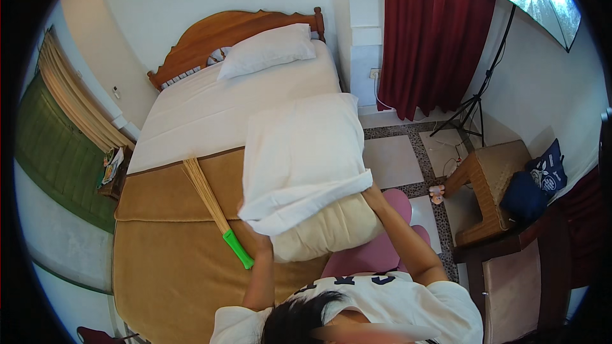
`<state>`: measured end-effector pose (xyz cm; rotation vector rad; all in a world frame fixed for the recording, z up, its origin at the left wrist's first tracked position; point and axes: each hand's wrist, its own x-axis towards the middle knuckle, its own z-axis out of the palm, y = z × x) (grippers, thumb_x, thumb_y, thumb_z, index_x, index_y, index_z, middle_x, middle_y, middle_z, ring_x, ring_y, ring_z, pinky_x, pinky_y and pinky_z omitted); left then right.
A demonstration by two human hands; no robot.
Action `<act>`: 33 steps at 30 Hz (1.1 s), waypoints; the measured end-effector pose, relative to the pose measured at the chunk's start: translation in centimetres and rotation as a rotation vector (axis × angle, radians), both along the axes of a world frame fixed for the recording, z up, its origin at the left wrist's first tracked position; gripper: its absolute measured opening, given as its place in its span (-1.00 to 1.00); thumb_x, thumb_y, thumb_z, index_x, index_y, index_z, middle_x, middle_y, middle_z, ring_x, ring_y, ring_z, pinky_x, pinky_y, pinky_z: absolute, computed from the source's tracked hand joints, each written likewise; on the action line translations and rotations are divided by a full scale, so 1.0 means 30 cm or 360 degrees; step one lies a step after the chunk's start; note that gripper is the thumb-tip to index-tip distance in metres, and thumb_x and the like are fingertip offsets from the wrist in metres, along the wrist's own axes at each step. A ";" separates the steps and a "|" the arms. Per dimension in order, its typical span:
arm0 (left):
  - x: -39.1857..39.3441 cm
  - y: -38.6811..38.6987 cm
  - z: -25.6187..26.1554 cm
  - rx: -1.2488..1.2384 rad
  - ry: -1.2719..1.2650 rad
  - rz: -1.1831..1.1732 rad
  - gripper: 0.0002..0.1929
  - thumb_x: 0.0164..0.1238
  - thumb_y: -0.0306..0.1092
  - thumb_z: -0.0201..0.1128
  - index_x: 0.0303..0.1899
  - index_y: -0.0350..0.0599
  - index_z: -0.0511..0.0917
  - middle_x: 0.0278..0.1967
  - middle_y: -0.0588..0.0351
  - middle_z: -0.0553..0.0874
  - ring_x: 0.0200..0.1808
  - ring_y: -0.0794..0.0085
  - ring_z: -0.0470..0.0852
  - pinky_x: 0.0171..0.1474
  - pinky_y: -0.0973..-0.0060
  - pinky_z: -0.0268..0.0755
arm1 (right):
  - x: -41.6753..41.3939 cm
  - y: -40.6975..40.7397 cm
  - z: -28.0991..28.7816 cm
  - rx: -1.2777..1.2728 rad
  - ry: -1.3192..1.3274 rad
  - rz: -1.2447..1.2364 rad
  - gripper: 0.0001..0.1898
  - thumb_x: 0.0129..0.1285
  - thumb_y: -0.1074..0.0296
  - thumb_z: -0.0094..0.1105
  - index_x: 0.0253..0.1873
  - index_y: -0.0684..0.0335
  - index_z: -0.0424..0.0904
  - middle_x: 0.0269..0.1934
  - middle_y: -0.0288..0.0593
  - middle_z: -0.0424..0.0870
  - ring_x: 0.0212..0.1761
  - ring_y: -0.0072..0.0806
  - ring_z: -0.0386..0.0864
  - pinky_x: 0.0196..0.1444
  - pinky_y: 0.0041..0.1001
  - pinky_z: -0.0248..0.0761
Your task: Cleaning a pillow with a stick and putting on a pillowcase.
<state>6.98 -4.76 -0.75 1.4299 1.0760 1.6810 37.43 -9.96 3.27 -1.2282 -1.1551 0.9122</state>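
A white pillowcase covers most of a cream pillow. The pillow's near end sticks out from the case's folded-back opening. My left hand grips the case at the left side of this opening, its fingers partly hidden by cloth. On the opposite side, my right hand holds the edge of the case, with most of its fingers out of sight. The pillow lies between my forearms, over the near right part of the bed and beside my legs.
A stick broom with a green handle lies on the brown mattress, left of the pillow. Farther back, a white sheet and another white pillow cover the bed. A light stand and wooden stool stand right.
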 end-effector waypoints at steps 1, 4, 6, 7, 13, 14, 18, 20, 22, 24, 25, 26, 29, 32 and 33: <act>-0.044 0.038 -0.022 0.0010 0.0003 0.0023 -0.52 0.48 -0.20 0.08 0.30 -0.24 0.29 0.22 -0.04 0.43 0.28 0.30 0.40 0.38 0.33 0.19 | -0.025 0.020 0.058 0.0109 0.0045 0.0010 -0.46 0.29 0.58 0.03 0.39 0.38 0.29 0.31 -0.03 0.47 0.37 -0.31 0.37 0.41 -0.40 0.17; -0.120 0.176 -0.059 0.0165 -0.0231 0.0193 -0.52 0.48 -0.18 0.07 0.30 -0.21 0.29 0.20 -0.01 0.45 0.26 0.32 0.41 0.36 0.32 0.23 | -0.059 0.092 0.121 0.0527 -0.0038 -0.0046 -0.48 0.26 0.60 0.05 0.35 0.36 0.35 0.25 0.02 0.50 0.32 -0.26 0.43 0.36 -0.39 0.22; -0.094 0.235 0.030 0.0395 0.0005 0.0107 -0.55 0.50 -0.22 0.04 0.30 -0.18 0.28 0.18 0.03 0.48 0.23 0.31 0.45 0.32 0.34 0.29 | -0.051 0.147 0.085 0.0541 -0.0043 -0.0076 -0.51 0.25 0.59 0.05 0.31 0.35 0.37 0.20 0.06 0.52 0.29 -0.23 0.45 0.33 -0.38 0.25; -0.161 0.270 0.004 0.0401 0.0020 0.0131 -0.55 0.50 -0.22 0.04 0.30 -0.18 0.28 0.18 0.03 0.48 0.23 0.31 0.45 0.32 0.34 0.29 | -0.071 0.178 0.064 0.0575 -0.0028 -0.0061 -0.53 0.23 0.59 0.05 0.27 0.35 0.40 0.14 0.09 0.54 0.25 -0.19 0.47 0.30 -0.37 0.27; -0.044 0.184 -0.028 -0.0140 0.1123 0.0055 -0.18 0.02 -0.49 0.36 0.39 -0.30 0.19 0.37 -0.31 0.28 0.42 -0.08 0.23 0.41 0.13 0.13 | -0.131 0.256 -0.253 0.0064 -0.0638 -0.0323 -0.69 0.25 0.51 0.05 0.10 0.39 0.42 -0.05 0.18 0.54 0.04 0.02 0.51 0.10 -0.25 0.35; -0.007 0.129 -0.061 -0.0010 0.1020 -0.0113 -0.17 0.01 -0.45 0.39 0.39 -0.30 0.20 0.40 -0.32 0.23 0.46 -0.07 0.16 0.43 0.03 0.08 | -0.156 0.253 -0.276 0.0071 -0.0598 -0.0455 -0.72 0.25 0.50 0.07 0.06 0.38 0.43 -0.07 0.16 0.55 0.02 0.00 0.52 0.08 -0.24 0.35; 0.244 -0.155 0.013 0.0159 0.1823 -0.0585 -0.16 -0.03 -0.39 0.37 0.41 0.10 0.28 0.52 -0.09 0.04 0.55 0.02 -0.04 0.38 -0.42 -0.43 | -0.069 0.242 -0.335 -0.0055 -0.0516 -0.0516 -0.75 0.20 0.46 0.15 -0.04 0.35 0.43 -0.08 0.12 0.55 0.00 -0.03 0.52 0.04 -0.23 0.36; 0.262 -0.166 -0.093 0.0336 0.1982 -0.0456 -0.14 -0.10 -0.43 0.35 0.40 0.16 0.31 0.52 -0.06 0.06 0.56 0.04 -0.05 0.38 -0.42 -0.47 | -0.086 0.230 -0.344 -0.0080 -0.0557 -0.0441 -0.75 0.19 0.45 0.17 -0.06 0.35 0.43 -0.08 0.11 0.54 0.00 -0.04 0.52 0.03 -0.24 0.37; 0.290 -0.121 -0.133 0.0663 0.2094 -0.0189 -0.05 -0.29 -0.52 0.32 0.38 0.22 0.34 0.51 0.04 0.10 0.55 0.07 0.00 0.38 -0.41 -0.47 | -0.074 0.221 -0.354 -0.0204 -0.0607 -0.0343 -0.74 0.16 0.45 0.20 -0.06 0.36 0.44 -0.07 0.10 0.53 0.00 -0.04 0.52 0.01 -0.28 0.38; 0.312 -0.084 -0.114 0.0584 0.1906 -0.0301 -0.10 -0.25 -0.57 0.29 0.35 0.21 0.39 0.47 0.07 0.19 0.50 0.11 0.11 0.39 -0.36 -0.35 | -0.059 0.213 -0.381 -0.0071 -0.0625 -0.0474 -0.74 0.17 0.46 0.20 -0.06 0.36 0.45 -0.08 0.06 0.53 -0.02 -0.08 0.53 0.01 -0.31 0.39; 0.316 -0.060 -0.083 0.0503 0.1731 -0.0394 -0.15 -0.21 -0.61 0.26 0.32 0.20 0.43 0.44 0.09 0.29 0.45 0.14 0.21 0.40 -0.30 -0.22 | -0.056 0.211 -0.384 0.0074 -0.0632 -0.0590 -0.75 0.17 0.48 0.20 -0.05 0.37 0.46 -0.09 0.03 0.52 -0.04 -0.13 0.53 0.02 -0.34 0.39; 0.315 -0.030 -0.069 0.0507 0.1727 -0.0396 -0.15 -0.21 -0.61 0.26 0.32 0.20 0.43 0.44 0.09 0.29 0.45 0.14 0.21 0.40 -0.30 -0.22 | -0.046 0.214 -0.385 0.0076 -0.0635 -0.0594 -0.75 0.17 0.48 0.20 -0.05 0.37 0.46 -0.09 0.03 0.52 -0.04 -0.13 0.53 0.02 -0.34 0.39; 0.264 0.067 -0.016 0.0688 0.1558 -0.0302 -0.23 -0.31 -0.63 0.28 0.18 0.08 0.56 0.23 0.08 0.55 0.23 0.17 0.45 0.33 -0.03 0.08 | -0.053 0.246 -0.332 0.0344 -0.0551 -0.0550 -0.76 0.20 0.52 0.18 -0.03 0.37 0.46 -0.09 -0.02 0.51 -0.05 -0.22 0.53 0.00 -0.39 0.40; 0.254 0.133 0.099 0.0652 0.1106 -0.0196 -0.33 -0.34 -0.74 0.21 0.04 -0.07 0.66 -0.08 0.05 0.71 -0.07 0.13 0.60 0.13 0.23 0.34 | -0.041 0.280 -0.255 0.0340 -0.0495 -0.0429 -0.80 0.20 0.57 0.11 -0.07 0.36 0.43 -0.11 0.09 0.53 -0.06 -0.02 0.53 -0.03 -0.28 0.38; 0.258 0.147 0.144 0.0652 0.1106 -0.0191 -0.33 -0.34 -0.74 0.21 0.04 -0.07 0.66 -0.08 0.05 0.71 -0.07 0.13 0.60 0.13 0.23 0.34 | -0.041 0.294 -0.232 0.0343 -0.0495 -0.0426 -0.80 0.20 0.57 0.11 -0.07 0.36 0.43 -0.11 0.09 0.53 -0.06 -0.02 0.53 -0.03 -0.28 0.38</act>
